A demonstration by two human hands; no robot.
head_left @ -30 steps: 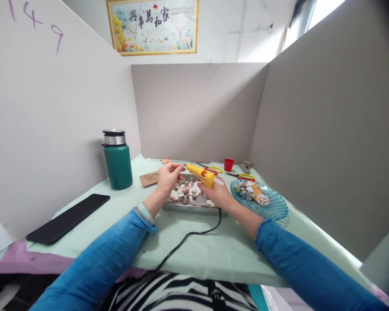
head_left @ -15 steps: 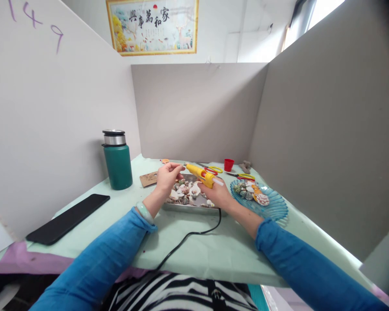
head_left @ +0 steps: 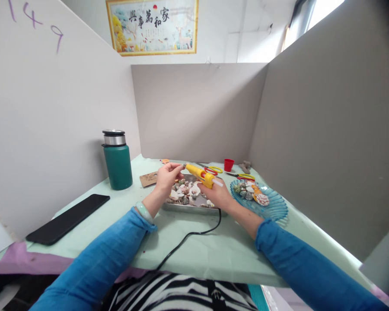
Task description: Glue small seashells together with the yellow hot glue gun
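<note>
My right hand [head_left: 218, 193] is wrapped round a yellow hot glue gun [head_left: 199, 173], with a pale glue stick [head_left: 217, 182] poking out of its back end. The nozzle points left, at the fingertips of my left hand [head_left: 170, 174]. Thumb and forefinger are pinched there on something too small to make out. Both hands are above a metal tray [head_left: 189, 208] holding many seashells [head_left: 185, 192]. A black cord [head_left: 194, 233] runs from the glue gun down over the table's front edge.
A blue glass plate [head_left: 278, 206] with shells lies to the right. Two pairs of scissors [head_left: 244, 176] and a red cup [head_left: 228, 164] are behind it. On the left are a green bottle [head_left: 118, 166], a black flat case [head_left: 68, 219] and a brown card [head_left: 148, 179]. Grey panels [head_left: 197, 112] enclose the table.
</note>
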